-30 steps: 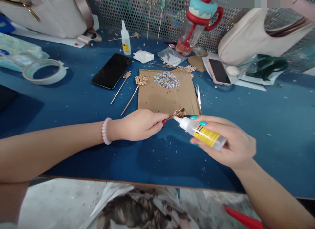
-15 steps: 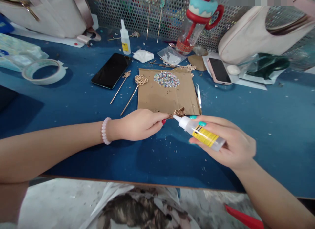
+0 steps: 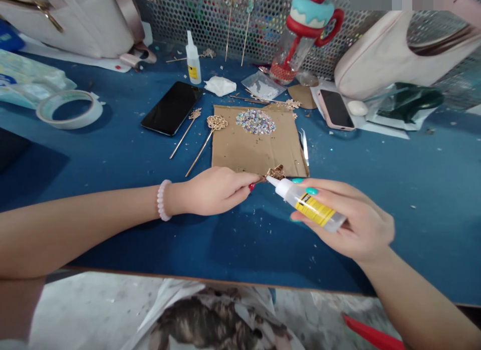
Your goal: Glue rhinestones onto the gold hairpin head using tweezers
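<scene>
Between the thumb and finger of my left hand [image 3: 218,189] is pinched a gold hairpin; its openwork flower head [image 3: 277,171] shows past the fingertips, over the near edge of the cardboard [image 3: 259,154]. My right hand [image 3: 356,214] is closed round a clear glue bottle [image 3: 315,209] with a yellow label. The bottle is tilted, its white nozzle pointing left at the base of the flower head; whether it touches cannot be made out. Small glittering rhinestones [image 3: 255,122] lie heaped on the cardboard. To its left lie a flower-headed hairpin [image 3: 217,123] and a smaller one [image 3: 194,114].
Tweezers [image 3: 304,147] lie along the cardboard's right edge. Behind are a black phone [image 3: 172,109], a second glue bottle [image 3: 193,64], a pink phone [image 3: 335,109] and a red-handled cup [image 3: 293,44]. A tape roll [image 3: 69,120] lies left. Pale bags stand against the perforated metal panel [image 3: 169,19].
The whole view has shifted very slightly. Both hands keep the same hold, with the glue nozzle still at the hairpin's flower head.
</scene>
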A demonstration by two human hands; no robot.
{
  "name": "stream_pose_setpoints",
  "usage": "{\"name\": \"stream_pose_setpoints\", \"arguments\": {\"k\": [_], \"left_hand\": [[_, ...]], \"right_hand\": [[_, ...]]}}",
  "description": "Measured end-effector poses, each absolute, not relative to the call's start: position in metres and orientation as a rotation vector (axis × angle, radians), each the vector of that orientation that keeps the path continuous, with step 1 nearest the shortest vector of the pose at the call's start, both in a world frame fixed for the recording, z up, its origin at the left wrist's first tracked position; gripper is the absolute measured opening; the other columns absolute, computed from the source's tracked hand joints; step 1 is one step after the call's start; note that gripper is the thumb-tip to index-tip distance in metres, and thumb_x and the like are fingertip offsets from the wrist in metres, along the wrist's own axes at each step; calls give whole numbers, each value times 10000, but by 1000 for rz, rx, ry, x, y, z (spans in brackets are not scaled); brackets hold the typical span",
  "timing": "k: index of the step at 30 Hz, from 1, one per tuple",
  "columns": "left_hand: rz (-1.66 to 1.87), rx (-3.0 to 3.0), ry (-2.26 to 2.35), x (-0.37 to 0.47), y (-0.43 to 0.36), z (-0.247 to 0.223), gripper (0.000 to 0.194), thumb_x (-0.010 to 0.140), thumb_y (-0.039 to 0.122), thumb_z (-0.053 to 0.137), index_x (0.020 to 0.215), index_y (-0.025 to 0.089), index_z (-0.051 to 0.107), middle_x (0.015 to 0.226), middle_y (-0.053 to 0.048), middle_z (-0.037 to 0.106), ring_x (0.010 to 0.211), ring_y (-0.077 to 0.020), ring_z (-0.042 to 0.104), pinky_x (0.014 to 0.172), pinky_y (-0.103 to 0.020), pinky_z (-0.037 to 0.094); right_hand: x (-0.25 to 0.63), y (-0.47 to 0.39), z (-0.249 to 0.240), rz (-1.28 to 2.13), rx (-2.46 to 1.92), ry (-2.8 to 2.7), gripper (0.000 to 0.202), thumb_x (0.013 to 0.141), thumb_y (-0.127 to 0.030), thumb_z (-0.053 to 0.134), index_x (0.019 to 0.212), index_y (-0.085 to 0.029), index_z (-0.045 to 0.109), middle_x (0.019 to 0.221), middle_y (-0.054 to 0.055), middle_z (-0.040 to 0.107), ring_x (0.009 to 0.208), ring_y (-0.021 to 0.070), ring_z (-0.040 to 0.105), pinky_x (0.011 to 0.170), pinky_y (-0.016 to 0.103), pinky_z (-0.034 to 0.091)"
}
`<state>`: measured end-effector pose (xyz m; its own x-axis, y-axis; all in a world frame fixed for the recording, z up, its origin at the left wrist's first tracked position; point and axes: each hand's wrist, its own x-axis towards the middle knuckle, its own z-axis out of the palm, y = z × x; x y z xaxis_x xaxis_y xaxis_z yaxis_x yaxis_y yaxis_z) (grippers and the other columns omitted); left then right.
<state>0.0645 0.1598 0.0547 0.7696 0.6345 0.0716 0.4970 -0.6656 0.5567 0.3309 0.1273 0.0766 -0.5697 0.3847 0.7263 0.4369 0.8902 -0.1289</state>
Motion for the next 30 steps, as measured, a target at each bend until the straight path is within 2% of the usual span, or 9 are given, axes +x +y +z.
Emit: {"name": "stream_pose_setpoints", "arguments": {"k": [3, 13, 19, 25, 30], "left_hand": [[348, 2437, 849, 64, 159, 55, 344, 1000, 267, 311, 1120, 138, 606, 681, -16, 631, 581, -155, 591, 526, -246, 333], [328, 2417, 862, 65, 160, 56, 349, 1004, 275, 305, 1117, 140, 606, 688, -20, 638, 592, -157, 597, 531, -246, 335], [316, 2420, 870, 65, 160, 56, 346, 1005, 270, 309, 1133, 141, 602, 730, -30, 668, 599, -161, 607, 530, -251, 331], [333, 2427, 878, 65, 160, 55, 327, 1009, 265, 314, 1092, 154, 609, 692, -18, 641, 580, -154, 594, 525, -248, 326], [344, 2426, 872, 65, 161, 55, 332, 1005, 270, 302, 1065, 151, 606, 686, -18, 633, 578, -152, 589, 528, -248, 329]], "right_hand": [[332, 127, 76, -74, -600, -2251, 375, 798, -162, 835, 1120, -206, 647, 1075, 112, 779, 881, 229, 780, 704, 346, 685], [332, 128, 77, -97, -534, -2262, 337, 748, -102, 859, 1017, -117, 657, 999, 170, 768, 837, 231, 762, 682, 339, 653], [333, 126, 77, -105, -590, -2251, 313, 808, -115, 815, 1067, -182, 653, 1041, 127, 772, 864, 215, 761, 687, 347, 665], [332, 127, 76, -101, -550, -2262, 311, 786, -107, 830, 1042, -128, 655, 1011, 181, 761, 859, 240, 759, 697, 355, 663], [331, 125, 76, -86, -554, -2261, 308, 789, -111, 827, 1042, -148, 654, 1021, 148, 764, 851, 223, 757, 688, 348, 664]]}}
